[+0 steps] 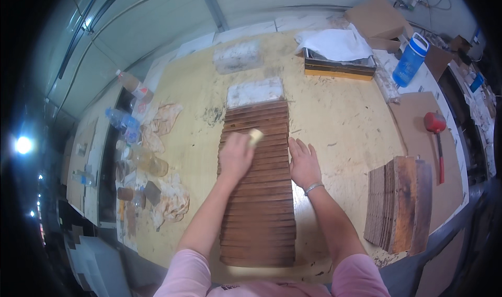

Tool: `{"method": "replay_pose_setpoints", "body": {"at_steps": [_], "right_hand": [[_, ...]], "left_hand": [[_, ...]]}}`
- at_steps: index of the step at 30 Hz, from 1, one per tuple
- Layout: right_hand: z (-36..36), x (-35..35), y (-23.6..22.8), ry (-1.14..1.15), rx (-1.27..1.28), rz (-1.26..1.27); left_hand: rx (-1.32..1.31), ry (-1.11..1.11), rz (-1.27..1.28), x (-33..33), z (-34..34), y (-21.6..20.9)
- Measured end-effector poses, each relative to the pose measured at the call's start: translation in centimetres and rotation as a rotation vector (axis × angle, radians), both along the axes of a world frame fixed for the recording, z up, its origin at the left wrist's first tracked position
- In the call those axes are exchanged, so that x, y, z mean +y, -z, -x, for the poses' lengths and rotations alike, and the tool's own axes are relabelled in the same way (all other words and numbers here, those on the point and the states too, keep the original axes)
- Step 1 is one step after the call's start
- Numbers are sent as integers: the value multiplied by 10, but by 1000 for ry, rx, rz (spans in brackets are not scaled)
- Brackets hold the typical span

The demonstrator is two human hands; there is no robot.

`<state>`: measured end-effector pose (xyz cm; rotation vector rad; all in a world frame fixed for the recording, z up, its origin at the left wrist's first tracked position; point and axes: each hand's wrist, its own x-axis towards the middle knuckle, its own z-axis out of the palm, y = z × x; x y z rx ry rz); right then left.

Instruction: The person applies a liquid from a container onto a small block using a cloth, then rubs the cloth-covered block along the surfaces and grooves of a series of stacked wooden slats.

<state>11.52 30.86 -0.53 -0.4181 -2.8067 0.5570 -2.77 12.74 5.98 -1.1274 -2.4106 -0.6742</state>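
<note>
A long row of brown wooden strips [257, 192] lies packed side by side down the middle of the table. My left hand [236, 157] is closed on a small pale-yellow block [255, 136] over the upper half of the row. Motion blurs that block, so I cannot tell whether it is a sponge or something else. Against the right edge of the strips rests my right hand [304, 163], its fingers stretched out and slightly spread, holding nothing. A whitish block [255, 92] butts against the far end of the row.
Another whitish block [238, 56] lies farther back. Bottles [149, 160] and stained cloths [172, 200] line the left side. On the right are stacked wooden strips [389, 203], a red mallet [435, 124] and a blue bottle [410, 61]. A white cloth [337, 44] covers a box [340, 69].
</note>
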Motion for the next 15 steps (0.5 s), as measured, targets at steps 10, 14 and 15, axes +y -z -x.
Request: {"method": "replay_pose_setpoints", "body": {"at_steps": [10, 14, 15], "right_hand": [[1, 0, -2, -11, 4, 17], [1, 0, -3, 4, -8, 16], [1, -1, -3, 3, -7, 18]], "left_hand": [[26, -34, 8, -5, 21, 4], [-56, -162, 29, -12, 43, 4], [-108, -299, 13, -22, 58, 9]]}}
